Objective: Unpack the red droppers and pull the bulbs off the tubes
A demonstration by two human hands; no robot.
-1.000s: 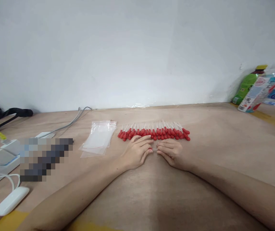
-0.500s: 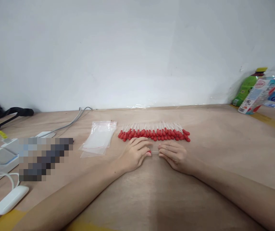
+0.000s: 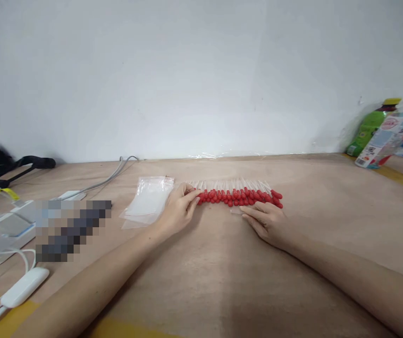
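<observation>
Since your left hand (image 3: 181, 206) went to the red sticks (image 3: 235, 194) (grip? can't tell), just your right hand (image 3: 267, 221) pinches the clear strip (image 3: 236, 211).

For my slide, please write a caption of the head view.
Left hand at a row of red-tipped sticks, right hand holding a small translucent piece.
</observation>
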